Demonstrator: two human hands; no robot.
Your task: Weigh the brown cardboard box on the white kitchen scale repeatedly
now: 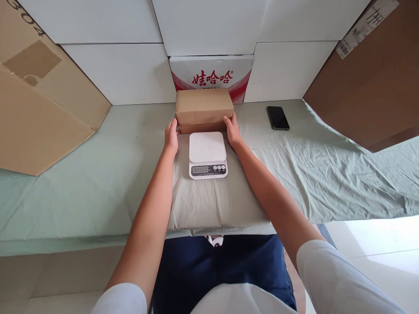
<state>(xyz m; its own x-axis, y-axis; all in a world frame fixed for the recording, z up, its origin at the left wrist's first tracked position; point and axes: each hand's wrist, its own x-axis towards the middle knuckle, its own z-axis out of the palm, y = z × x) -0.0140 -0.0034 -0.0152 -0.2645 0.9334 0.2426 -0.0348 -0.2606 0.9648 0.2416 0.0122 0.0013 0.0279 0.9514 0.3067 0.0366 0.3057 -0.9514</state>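
Gripping a brown cardboard box from both sides, I see my two hands set wide apart with the box between them. My left hand presses flat against the box's left end, low near the bottom edge, and my right hand does the same on the right end. Fingers on both hands point away from me. The box sits at the far reach of my arms, and I cannot tell whether it rests on the cloth or is raised just off it.

Directly between my wrists, nearer to me than the box, is a small white kitchen scale. Its flat weighing plate faces up with nothing on it; the display and buttons sit on the edge closest to me. The scale stands on a grey folded pad, which lies on a tabletop covered in pale green cloth.

My judgement on handling: squeeze evenly from both ends and keep the box level, since it is wider than the scale's plate. It would need centring over the plate so neither end tips, with palms kept clear of the plate and of the display.

Beyond the box stands a white carton with red lettering, touching or nearly touching it. To the right of my right hand, well apart, lies a dark phone. Flat cardboard sheets lean far to the left.
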